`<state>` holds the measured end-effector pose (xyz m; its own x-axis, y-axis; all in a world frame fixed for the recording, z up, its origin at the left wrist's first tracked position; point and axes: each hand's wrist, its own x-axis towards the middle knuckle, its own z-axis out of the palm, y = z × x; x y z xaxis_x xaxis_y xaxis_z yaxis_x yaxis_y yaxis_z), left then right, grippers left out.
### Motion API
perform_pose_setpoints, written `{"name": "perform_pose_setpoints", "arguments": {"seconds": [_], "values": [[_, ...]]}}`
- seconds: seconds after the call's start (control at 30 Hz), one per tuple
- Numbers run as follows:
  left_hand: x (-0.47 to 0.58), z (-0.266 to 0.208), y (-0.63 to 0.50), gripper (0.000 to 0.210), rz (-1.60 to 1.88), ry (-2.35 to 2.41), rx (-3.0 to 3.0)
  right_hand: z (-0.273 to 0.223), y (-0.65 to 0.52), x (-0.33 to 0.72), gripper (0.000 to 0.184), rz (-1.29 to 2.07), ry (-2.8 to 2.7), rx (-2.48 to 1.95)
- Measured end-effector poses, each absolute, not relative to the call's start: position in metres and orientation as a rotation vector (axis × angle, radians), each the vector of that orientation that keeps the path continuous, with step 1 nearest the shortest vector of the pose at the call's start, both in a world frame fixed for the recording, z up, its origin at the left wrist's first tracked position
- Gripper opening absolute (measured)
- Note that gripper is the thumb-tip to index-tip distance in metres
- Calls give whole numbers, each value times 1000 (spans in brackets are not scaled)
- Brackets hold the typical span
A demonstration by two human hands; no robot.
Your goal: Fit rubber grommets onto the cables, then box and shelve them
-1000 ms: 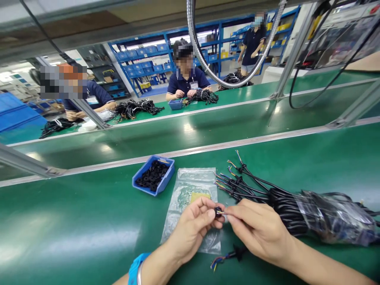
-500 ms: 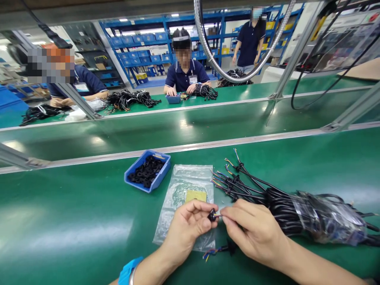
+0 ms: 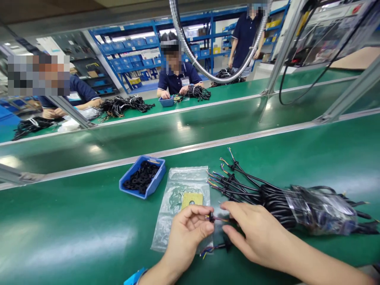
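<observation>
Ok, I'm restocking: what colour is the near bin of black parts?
Blue; the bin shows best in the head view.

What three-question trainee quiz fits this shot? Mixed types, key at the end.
1. True or false: the blue bin stands left of the clear bag.
2. The left hand pinches: (a) a yellow block, (b) a small black part with wires, (c) a screwdriver.
3. Fill in: the tips of the right hand's thumb and forefinger are ____ (touching/apart).

Key: 1 true; 2 b; 3 apart.

Black piece [image 3: 211,217] — detail too small
</observation>
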<state>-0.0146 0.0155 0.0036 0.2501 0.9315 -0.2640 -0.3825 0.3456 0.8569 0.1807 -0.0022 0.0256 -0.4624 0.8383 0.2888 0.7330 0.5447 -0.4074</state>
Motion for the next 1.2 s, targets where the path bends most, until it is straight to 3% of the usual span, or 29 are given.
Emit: {"name": "perform_pose_setpoints", "arguments": {"seconds": [0.13, 0.27, 0.43, 0.63, 0.83, 1.03, 1.2], "values": [[-5, 6, 19, 41, 973, 933, 647, 20, -8, 195, 8, 196, -2319, -1281], [12, 9, 19, 42, 883, 899, 644, 10, -8, 199, 8, -46, -2218, -1080], [22, 8, 16, 40, 944, 913, 567, 7, -6, 198, 21, -209, -2154, -1006], [21, 0, 12, 38, 882, 866, 510, 7, -9, 198, 23, -187, -2194, -1002], [24, -3, 12, 24, 992, 843, 871, 11, -10, 195, 11, -41, -2195, -1058], [19, -10, 18, 26, 1061, 791, 1332, 17, -7, 193, 34, -5, -2220, -1054], [23, -11, 17, 35, 1027, 787, 1373, 18, -6, 193, 44, -39, -2205, -1022]]}}
